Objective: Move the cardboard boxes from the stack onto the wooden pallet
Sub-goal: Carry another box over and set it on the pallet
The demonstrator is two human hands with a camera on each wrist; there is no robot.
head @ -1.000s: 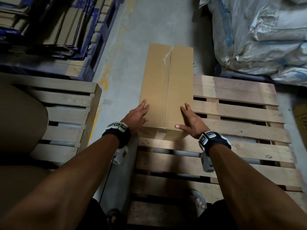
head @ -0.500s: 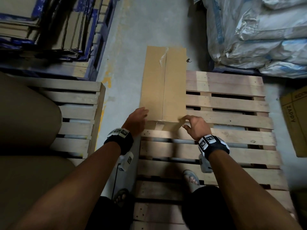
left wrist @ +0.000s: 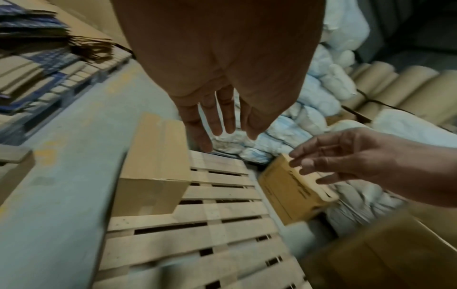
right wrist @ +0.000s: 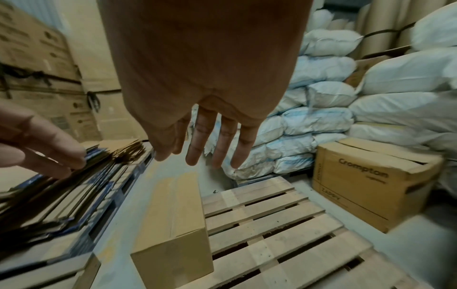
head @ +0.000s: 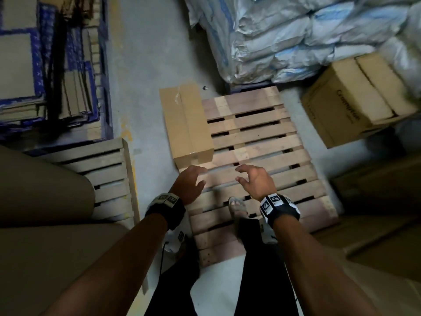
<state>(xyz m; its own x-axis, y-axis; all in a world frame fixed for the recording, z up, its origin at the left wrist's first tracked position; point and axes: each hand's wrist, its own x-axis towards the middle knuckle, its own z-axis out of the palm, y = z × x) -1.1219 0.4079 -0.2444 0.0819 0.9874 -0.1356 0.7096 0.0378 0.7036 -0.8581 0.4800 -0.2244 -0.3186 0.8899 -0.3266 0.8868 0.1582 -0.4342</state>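
Now the long cardboard box [head: 187,124] lies flat along the left edge of the wooden pallet [head: 262,142], its taped seam facing up and its far end reaching past the pallet's far edge over the concrete floor [head: 145,65]. Both hands hover just short of the box's near end, touching nothing. The left hand [head: 190,184] has its grip released, fingers straight and spread; the right hand [head: 254,180] is likewise empty, fingers loosely bent above the slats. A sandalled foot [head: 237,207] rests on the pallet's near boards. Right of the pallet stands a printed carton [head: 348,110], with white sacks [head: 284,37] piled behind it. Flattened cardboard sheets [head: 45,65] are stacked at far left, beside a second pallet [head: 109,174].
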